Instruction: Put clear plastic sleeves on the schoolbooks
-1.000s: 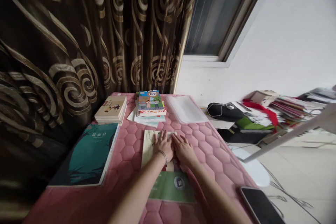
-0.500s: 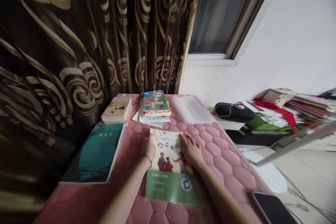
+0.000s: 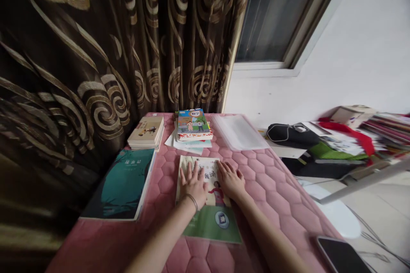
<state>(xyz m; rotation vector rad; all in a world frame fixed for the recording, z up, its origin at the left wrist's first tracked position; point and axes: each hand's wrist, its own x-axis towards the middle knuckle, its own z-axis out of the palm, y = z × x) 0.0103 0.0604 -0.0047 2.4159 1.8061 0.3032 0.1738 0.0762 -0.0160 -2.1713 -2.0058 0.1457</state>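
A book point(image 3: 211, 222) with a cream and green cover, in what looks like a clear plastic cover, lies flat on the pink quilted tabletop point(image 3: 265, 204). My left hand point(image 3: 194, 185) rests on its front with the fingers spread, hiding part of the title and the printed figures. Over the book's upper right edge lies my right hand point(image 3: 231, 179), its fingers stretched out and close together. A bracelet circles my left wrist. Left of the book is a large teal book point(image 3: 124, 183).
Behind the teal book stands a stack of small beige books point(image 3: 147, 132). Colourful textbooks point(image 3: 193, 123) are piled at the back, beside clear plastic sleeves point(image 3: 240, 132). A phone point(image 3: 341, 256) lies at the near right edge. Clutter sits beyond the table's right side, below the window.
My left hand has moved from the book's left edge onto its cover, fingers now spread. The right hand stays at the upper right edge. The view has shifted slightly.
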